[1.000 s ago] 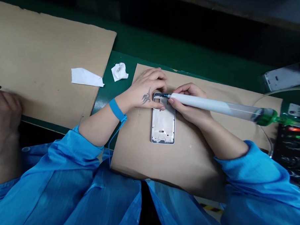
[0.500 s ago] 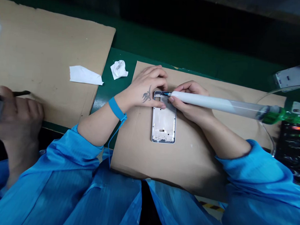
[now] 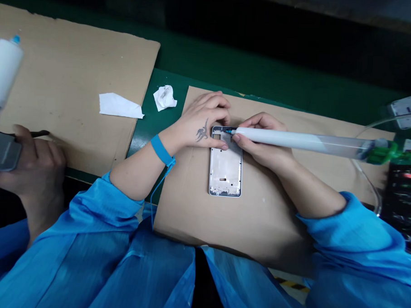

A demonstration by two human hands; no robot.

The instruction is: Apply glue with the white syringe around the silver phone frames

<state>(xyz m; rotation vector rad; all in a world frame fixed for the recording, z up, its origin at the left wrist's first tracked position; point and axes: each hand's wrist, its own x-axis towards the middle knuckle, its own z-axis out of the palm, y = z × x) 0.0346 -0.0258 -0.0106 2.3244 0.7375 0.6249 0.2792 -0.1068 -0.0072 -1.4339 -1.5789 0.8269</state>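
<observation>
Left hand (image 3: pixel 200 123) spread on a metal phone frame (image 3: pixel 225 171), right hand (image 3: pixel 260 140) gripping a white syringe (image 3: pixel 294 140)

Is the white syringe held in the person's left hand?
No, the white syringe is in the right hand; the left hand rests on the metal phone frame.

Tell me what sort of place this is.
Most likely an electronics factory line for phone assembly: the person wears a blue anti-static smock and a grounding wrist strap, and the right hand holds a dispensing syringe to a metal phone frame.
</observation>
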